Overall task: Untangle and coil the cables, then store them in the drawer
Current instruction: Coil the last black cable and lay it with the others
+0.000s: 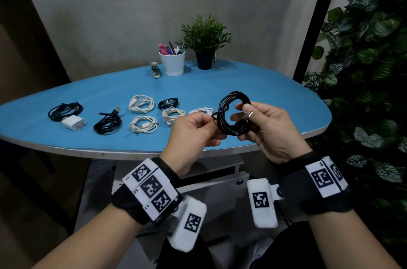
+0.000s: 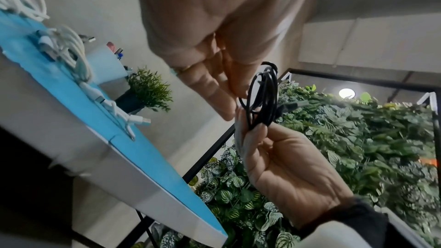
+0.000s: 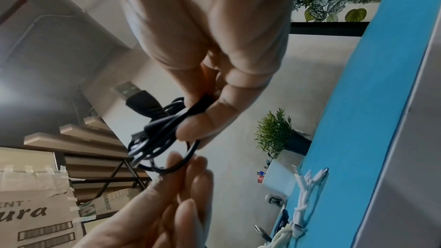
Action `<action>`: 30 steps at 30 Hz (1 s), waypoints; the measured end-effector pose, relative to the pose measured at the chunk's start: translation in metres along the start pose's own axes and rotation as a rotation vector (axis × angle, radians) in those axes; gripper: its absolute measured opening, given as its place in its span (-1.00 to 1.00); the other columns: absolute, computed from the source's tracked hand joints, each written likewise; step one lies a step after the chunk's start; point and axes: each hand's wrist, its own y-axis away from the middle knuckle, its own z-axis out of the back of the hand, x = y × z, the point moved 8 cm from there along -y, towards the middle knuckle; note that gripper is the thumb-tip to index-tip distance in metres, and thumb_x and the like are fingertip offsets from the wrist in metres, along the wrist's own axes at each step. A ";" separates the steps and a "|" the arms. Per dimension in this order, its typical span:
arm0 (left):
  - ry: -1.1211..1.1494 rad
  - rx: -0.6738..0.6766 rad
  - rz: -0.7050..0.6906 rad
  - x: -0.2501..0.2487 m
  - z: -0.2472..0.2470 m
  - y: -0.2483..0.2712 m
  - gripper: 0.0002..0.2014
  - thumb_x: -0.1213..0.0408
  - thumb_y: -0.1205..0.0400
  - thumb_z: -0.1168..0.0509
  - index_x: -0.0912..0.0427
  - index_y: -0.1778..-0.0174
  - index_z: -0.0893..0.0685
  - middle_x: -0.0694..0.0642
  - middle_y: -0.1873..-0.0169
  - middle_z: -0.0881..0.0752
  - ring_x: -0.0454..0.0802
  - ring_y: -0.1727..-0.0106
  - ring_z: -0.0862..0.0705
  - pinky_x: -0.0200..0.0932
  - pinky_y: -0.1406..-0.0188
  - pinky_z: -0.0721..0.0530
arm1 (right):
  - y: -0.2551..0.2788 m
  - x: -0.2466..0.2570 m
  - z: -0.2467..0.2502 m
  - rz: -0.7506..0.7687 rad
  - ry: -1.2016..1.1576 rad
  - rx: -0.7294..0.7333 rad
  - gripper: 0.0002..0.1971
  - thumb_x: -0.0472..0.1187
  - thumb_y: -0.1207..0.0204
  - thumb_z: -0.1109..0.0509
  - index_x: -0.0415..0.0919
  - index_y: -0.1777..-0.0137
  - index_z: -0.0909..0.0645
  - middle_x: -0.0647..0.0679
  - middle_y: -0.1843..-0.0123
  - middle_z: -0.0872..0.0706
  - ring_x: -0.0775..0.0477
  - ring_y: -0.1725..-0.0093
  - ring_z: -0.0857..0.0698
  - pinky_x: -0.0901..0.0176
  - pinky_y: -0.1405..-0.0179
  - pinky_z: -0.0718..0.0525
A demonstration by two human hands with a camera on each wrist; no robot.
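I hold a coiled black cable [image 1: 224, 101] in the air over the front edge of the blue table [image 1: 264, 79]. My right hand [image 1: 243, 119] grips the coil's right side, with the thumb on its USB plug [image 1: 249, 114]. My left hand [image 1: 212, 120] pinches a strand at the coil's left side. In the right wrist view the right hand [image 3: 203, 120] clamps the bundled loops [image 3: 152, 142], and the plug [image 3: 128, 90] sticks out. In the left wrist view the left fingertips [image 2: 226, 108] meet the coil [image 2: 262, 93]. A grey drawer unit [image 1: 211, 183] stands under the table; I cannot tell whether its drawer is pulled out.
Several coiled cables lie on the table. A black one with a white charger [image 1: 73, 123] is at the left. Beside it are another black cable [image 1: 108, 122], white coils [image 1: 141, 103] and a small black coil [image 1: 168, 103]. A pen cup [image 1: 172, 63] and potted plant [image 1: 204, 44] stand at the back. Foliage fills the right.
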 end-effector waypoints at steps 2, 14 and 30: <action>-0.031 0.024 -0.018 -0.002 -0.002 0.001 -0.85 0.42 -0.59 -0.34 0.25 0.30 -0.73 0.10 0.44 -0.76 -0.09 0.42 -0.73 -0.34 0.42 -0.68 | 0.000 0.001 0.001 0.011 0.006 -0.013 -0.86 -0.32 -0.60 -0.26 -0.30 0.05 -0.67 -0.17 0.31 -0.73 -0.05 0.42 -0.72 0.23 0.52 -0.68; 0.225 0.297 0.246 0.013 -0.021 0.009 -0.82 0.23 -0.56 -0.28 0.11 -0.05 -0.67 0.03 -0.05 -0.75 0.01 -0.13 -0.68 -0.02 -0.08 -0.62 | 0.000 0.008 0.005 0.162 0.156 -0.169 -0.87 -0.31 -0.57 -0.35 -0.13 0.03 -0.72 -0.13 0.25 -0.73 0.08 0.28 -0.75 0.27 0.38 -0.71; -0.483 0.196 0.037 -0.002 0.009 -0.007 -0.88 0.23 -0.72 -0.13 0.16 0.07 -0.52 0.03 0.24 -0.64 -0.16 0.63 -0.53 -0.30 0.65 -0.47 | 0.001 -0.006 -0.014 0.041 0.499 0.131 -0.89 -0.30 -0.56 -0.36 -0.31 0.11 -0.69 -0.09 0.31 -0.70 0.13 0.48 -0.54 0.30 0.50 -0.48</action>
